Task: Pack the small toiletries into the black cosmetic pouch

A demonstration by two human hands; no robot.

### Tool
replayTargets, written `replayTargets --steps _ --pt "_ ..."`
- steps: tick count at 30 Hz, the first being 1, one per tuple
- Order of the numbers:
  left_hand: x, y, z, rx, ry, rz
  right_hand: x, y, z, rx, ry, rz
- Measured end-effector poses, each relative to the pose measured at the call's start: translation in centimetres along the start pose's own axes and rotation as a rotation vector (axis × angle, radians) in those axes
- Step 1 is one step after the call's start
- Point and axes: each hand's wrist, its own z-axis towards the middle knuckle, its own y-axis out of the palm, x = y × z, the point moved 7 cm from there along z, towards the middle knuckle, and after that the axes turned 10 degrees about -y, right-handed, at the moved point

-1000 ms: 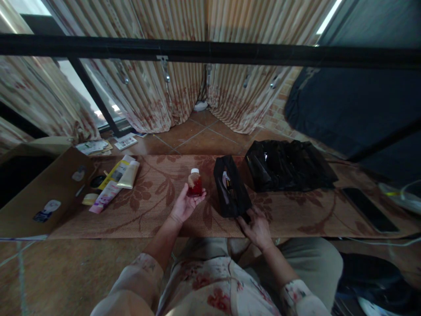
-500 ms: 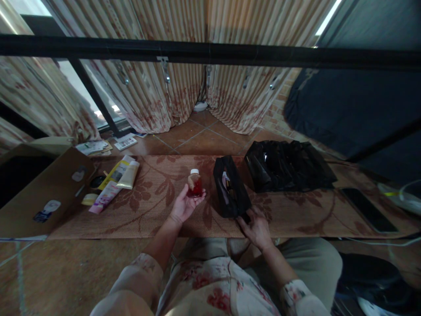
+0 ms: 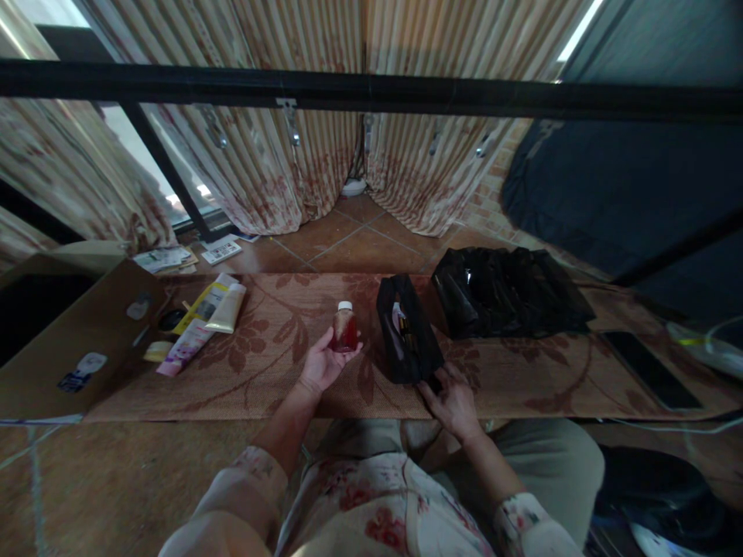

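In my left hand (image 3: 326,360) is a small clear bottle (image 3: 346,331) of red liquid with a white cap, held upright, my fingers curled round its lower part. To its right lies a black pouch (image 3: 413,340), its top open along the middle, with a few small items, one light and one gold-coloured, showing inside. My right hand (image 3: 456,398) grips the near end of that pouch, thumb on the left and fingers on the right. Several black pouches (image 3: 505,294) sit bunched together behind and to the right.
On the left, a cardboard box (image 3: 116,325) stands beside a cream tube (image 3: 226,308), a pink and white tube (image 3: 184,346) and small jars. A dark phone (image 3: 650,370) lies at the right of the cloth-covered bench (image 3: 279,387). A black bar (image 3: 371,94) crosses ahead.
The bottle has shifted very slightly in my left hand and stands a little straighter. My right hand stays at the pouch's near end.
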Motion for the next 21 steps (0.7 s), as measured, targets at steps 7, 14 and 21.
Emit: replayTargets --steps 7,14,21 --pt "-0.06 -0.44 -0.03 0.059 -0.005 -0.084 0.05 0.08 -0.03 0.010 -0.017 -0.008" --pt "-0.19 -0.19 -0.23 0.030 -0.052 -0.117 0.13 0.16 -0.08 -0.006 -0.007 0.001" --pt "-0.14 -0.02 -0.14 -0.023 -0.050 -0.119 0.10 0.11 -0.11 -0.008 0.009 0.002"
